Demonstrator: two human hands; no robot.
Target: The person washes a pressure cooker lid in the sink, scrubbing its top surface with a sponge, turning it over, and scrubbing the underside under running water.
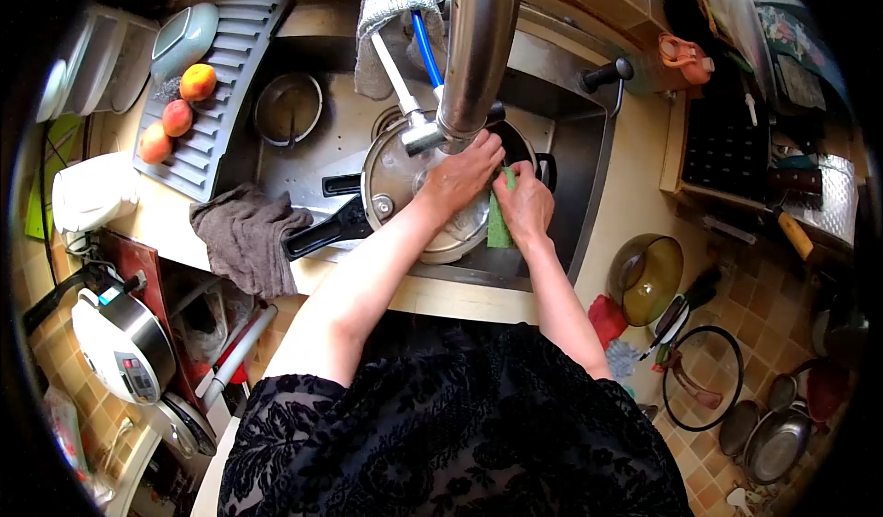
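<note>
A pressure cooker lid [384, 169], round and metal, sits in the sink with its long black handle [331, 229] pointing left over the front edge. Part of a dark pot with a black side handle [548, 169] shows to its right. My left hand [464, 175] is closed near the lid's right edge, just below the faucet [476, 48]; whatever its fingers hold is hidden. Close beside it, my right hand [526, 206] grips a green cleaning cloth [498, 221], which hangs down at the lid's right side.
A small metal bowl [288, 109] stands in the sink's left part. Peaches [177, 117] and a pale blue dish [184, 40] lie on the grey drying rack [213, 126]. A brown towel [253, 238] drapes over the front left edge. An amber glass bowl [646, 278] is at right.
</note>
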